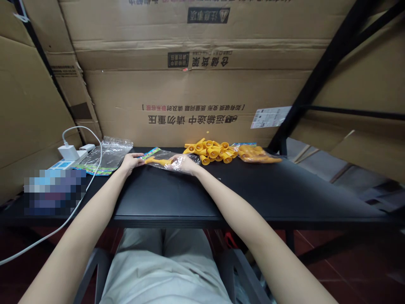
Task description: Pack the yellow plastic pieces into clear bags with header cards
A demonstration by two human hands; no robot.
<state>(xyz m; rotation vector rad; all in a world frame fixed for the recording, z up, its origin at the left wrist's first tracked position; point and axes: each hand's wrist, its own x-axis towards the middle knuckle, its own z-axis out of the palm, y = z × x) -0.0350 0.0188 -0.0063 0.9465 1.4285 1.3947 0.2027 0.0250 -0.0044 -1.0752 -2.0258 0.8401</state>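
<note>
Above the black table, my left hand (131,162) pinches one end of a clear plastic bag (167,154) with a colourful header strip. Inside the bag lies a yellow horn-shaped plastic piece (155,161), its narrow end toward my left hand. My right hand (186,164) grips the other end of this piece; shiny film lies over its fingers, so it appears to be in the bag. Just right of it rests a pile of yellow horn-shaped pieces (213,151), flared ends facing me. A filled bag of yellow pieces (257,153) lies beside the pile.
Flat clear bags (109,154) lie at the table's back left. A white charger (68,152) sits in a power strip, its white cable (100,156) looping over the left side. A blurred patch covers something near it. Cardboard (196,88) walls the back; a black frame post (316,76) stands right.
</note>
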